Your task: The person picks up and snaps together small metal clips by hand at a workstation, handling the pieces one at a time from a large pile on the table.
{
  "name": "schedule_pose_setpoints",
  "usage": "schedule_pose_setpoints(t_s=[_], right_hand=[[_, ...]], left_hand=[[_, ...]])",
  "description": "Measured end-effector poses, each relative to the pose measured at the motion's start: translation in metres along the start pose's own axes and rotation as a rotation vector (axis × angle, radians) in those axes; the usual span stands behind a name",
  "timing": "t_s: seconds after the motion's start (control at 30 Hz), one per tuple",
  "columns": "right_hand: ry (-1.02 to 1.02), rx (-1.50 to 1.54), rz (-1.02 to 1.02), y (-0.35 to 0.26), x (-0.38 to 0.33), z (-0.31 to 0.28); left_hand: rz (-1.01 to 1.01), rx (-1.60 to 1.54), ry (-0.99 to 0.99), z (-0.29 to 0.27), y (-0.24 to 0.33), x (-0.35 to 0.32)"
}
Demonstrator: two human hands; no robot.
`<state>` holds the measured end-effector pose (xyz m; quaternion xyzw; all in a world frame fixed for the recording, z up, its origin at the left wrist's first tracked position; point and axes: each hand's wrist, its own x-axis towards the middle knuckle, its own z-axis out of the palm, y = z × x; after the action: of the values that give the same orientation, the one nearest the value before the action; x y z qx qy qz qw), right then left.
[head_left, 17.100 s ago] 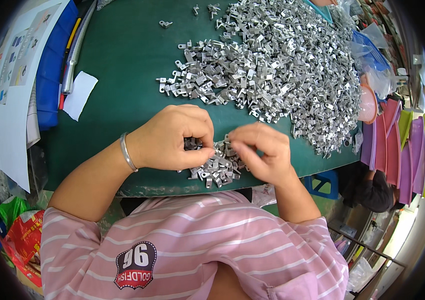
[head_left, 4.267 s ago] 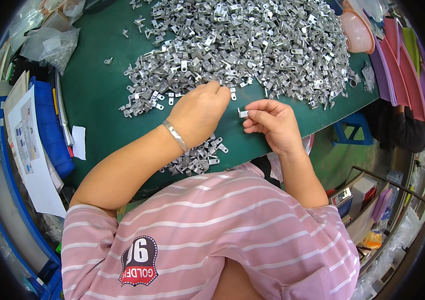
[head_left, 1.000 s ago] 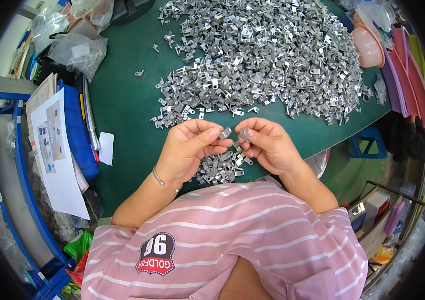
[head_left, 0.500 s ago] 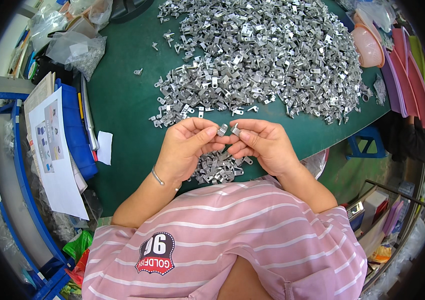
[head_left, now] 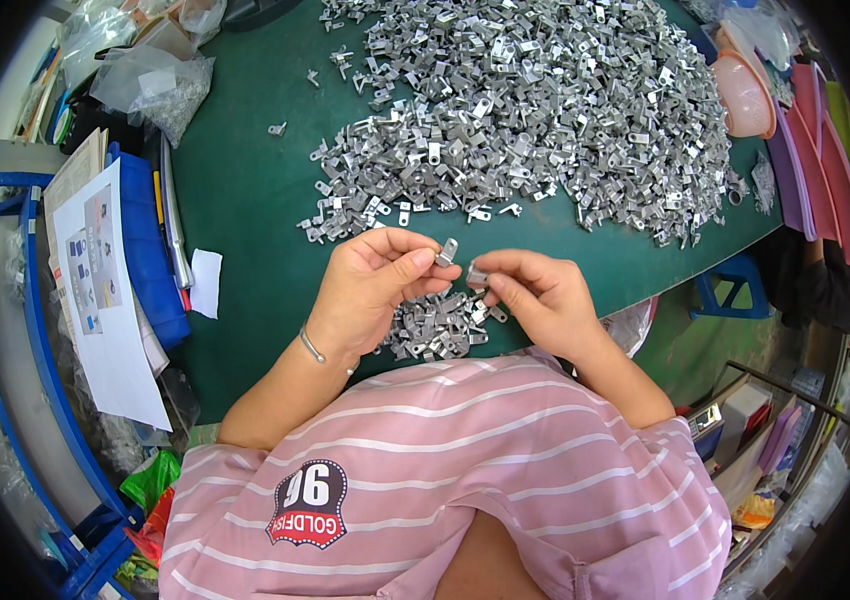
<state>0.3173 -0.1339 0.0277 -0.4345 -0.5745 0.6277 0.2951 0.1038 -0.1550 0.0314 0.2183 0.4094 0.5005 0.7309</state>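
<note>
Between thumb and fingers, my left hand (head_left: 377, 278) pinches a small silver metal bracket (head_left: 447, 252) with a hole in its tab. My right hand (head_left: 542, 300) grips a second small metal bracket (head_left: 479, 276), partly covered by the fingers. The two brackets are apart, with a narrow gap between my hands. Below them, close to my body, lies a small heap of like brackets (head_left: 435, 330), partly hidden by my left hand. Beyond my hands a much larger pile of brackets (head_left: 545, 120) spreads over the green table (head_left: 255, 210).
At the left stand a blue bin (head_left: 150, 250), a printed sheet (head_left: 95, 300) and a blue rack (head_left: 5, 400). A bag of small parts (head_left: 170, 100) lies at the far left. Right of the table are a pink basket (head_left: 743, 95) and a blue stool (head_left: 730, 290).
My hands have drawn slightly apart, the right one moving right and down with its bracket. The bracket in my left hand now stands more upright, its holed tab showing.
</note>
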Motion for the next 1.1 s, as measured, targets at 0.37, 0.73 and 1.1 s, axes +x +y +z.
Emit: schedule_pose_setpoints(t_s=[0.37,0.73,1.1], right_hand=[[0.421,-0.967,-0.34,0.013,0.038,-0.017],[0.279,-0.338,-0.173,0.02,0.031,-0.026],[0.198,-0.768,-0.305,0.008,0.032,-0.017]], left_hand=[[-0.022,0.025,0.014,0.004,0.002,-0.002],[0.042,0.512,-0.103,0.006,0.002,-0.011],[0.496,1.265,-0.186,0.006,0.014,-0.003]])
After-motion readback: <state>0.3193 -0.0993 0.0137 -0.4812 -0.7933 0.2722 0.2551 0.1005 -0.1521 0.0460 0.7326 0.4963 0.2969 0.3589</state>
